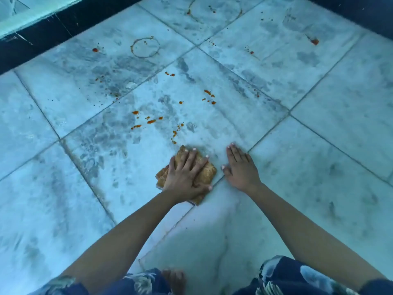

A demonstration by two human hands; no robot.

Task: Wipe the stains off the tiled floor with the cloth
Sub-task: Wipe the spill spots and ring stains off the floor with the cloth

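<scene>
Cloth (207,173) under flat left hand (182,175), orange stains (153,121) just beyond

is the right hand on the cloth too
No, the right hand lies flat on the bare floor beside the cloth, and only the left hand presses on it.

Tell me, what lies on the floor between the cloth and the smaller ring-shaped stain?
In the head view, orange-red splatters and a grout line lie between the cloth and ring stain.
</scene>
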